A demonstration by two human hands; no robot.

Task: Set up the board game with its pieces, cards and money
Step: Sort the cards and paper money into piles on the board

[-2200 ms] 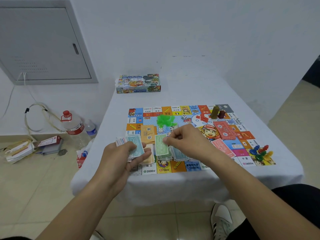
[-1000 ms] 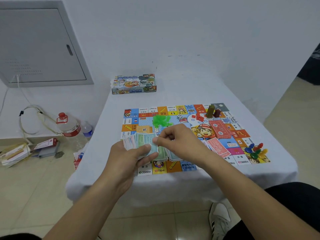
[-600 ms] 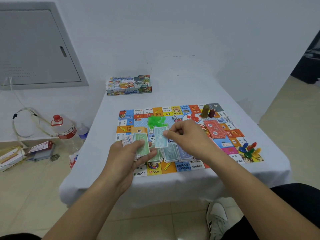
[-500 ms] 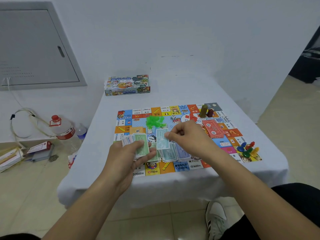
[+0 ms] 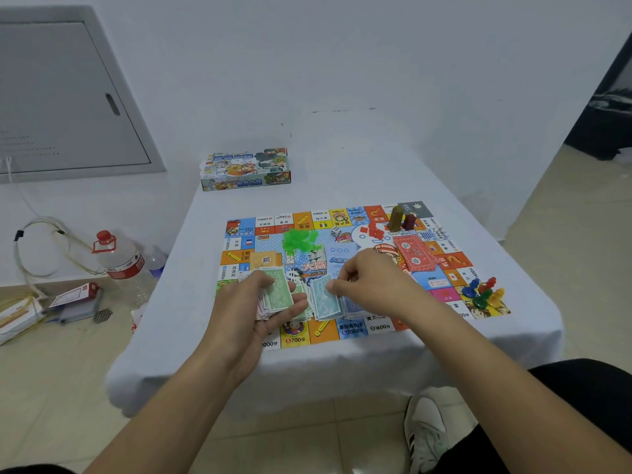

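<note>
The colourful game board (image 5: pixel 441 248) lies flat on a white-clothed table. My left hand (image 5: pixel 253 313) grips a fanned stack of play money (image 5: pixel 278 292) with a green note on top, over the board's near left part. My right hand (image 5: pixel 372 285) pinches a teal note (image 5: pixel 325 297) at its upper edge, above sorted piles of notes (image 5: pixel 352 307) on the board. Green plastic pieces (image 5: pixel 299 239), a die (image 5: pixel 336 231), red pieces (image 5: pixel 374 230), red cards (image 5: pixel 413 251) and coloured pawns (image 5: pixel 482 292) sit on the board.
The game box (image 5: pixel 246 169) stands at the table's far left. Two tall tokens (image 5: pixel 400 218) stand at the board's far right corner. Water bottles (image 5: pixel 119 258), cables and papers lie on the floor at left. My shoe (image 5: pixel 425 432) shows below the table.
My right hand drew a teal note off the stack in my left hand and has lowered it toward the piles on the board. The view has shifted slightly.
</note>
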